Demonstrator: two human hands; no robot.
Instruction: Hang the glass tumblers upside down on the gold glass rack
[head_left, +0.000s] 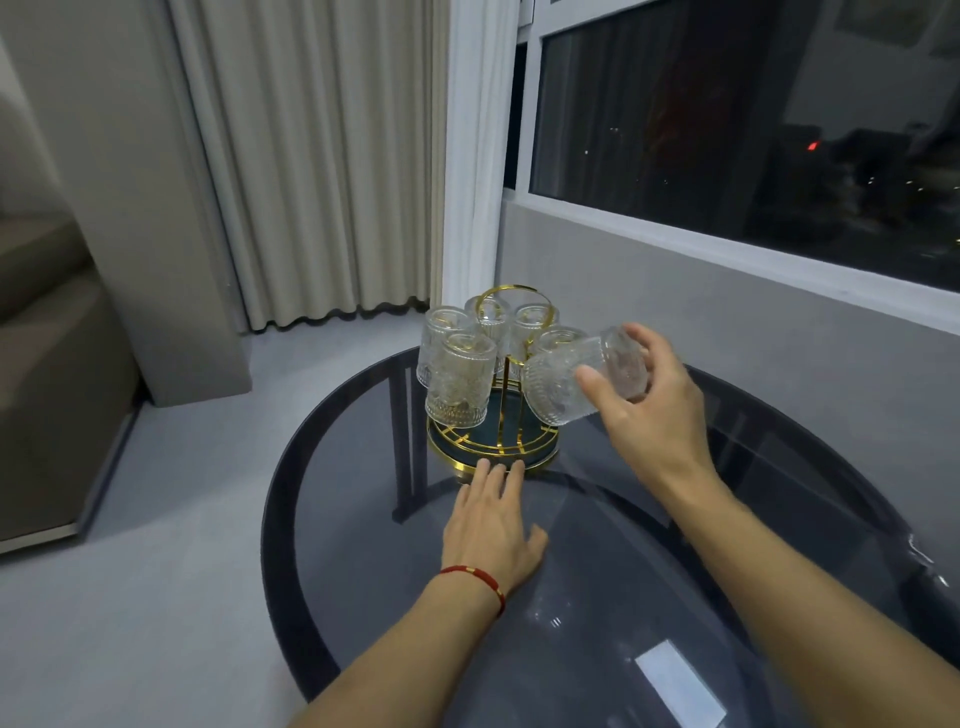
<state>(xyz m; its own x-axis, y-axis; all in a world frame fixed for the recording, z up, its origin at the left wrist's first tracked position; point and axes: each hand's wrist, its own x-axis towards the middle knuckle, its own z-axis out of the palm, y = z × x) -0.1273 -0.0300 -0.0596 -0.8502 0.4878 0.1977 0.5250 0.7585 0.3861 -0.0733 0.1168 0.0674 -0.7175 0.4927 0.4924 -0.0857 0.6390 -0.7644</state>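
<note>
The gold glass rack (491, 451) stands on a dark round glass table (571, 597), with a ring handle on top and a dark green round base. Several ribbed glass tumblers hang upside down on its prongs; the nearest hung tumbler (460, 382) is at the front left. My right hand (647, 402) grips one more glass tumbler (571, 382) by its base, tilted with its mouth pointing down-left toward the rack's right front side. My left hand (493, 525) lies flat on the table, fingertips touching the rack's base rim.
A grey wall with a window sill runs close behind and to the right of the table. Curtains hang at the back left. A sofa edge stands at the far left. A white light reflection (680, 686) shows on the table near me.
</note>
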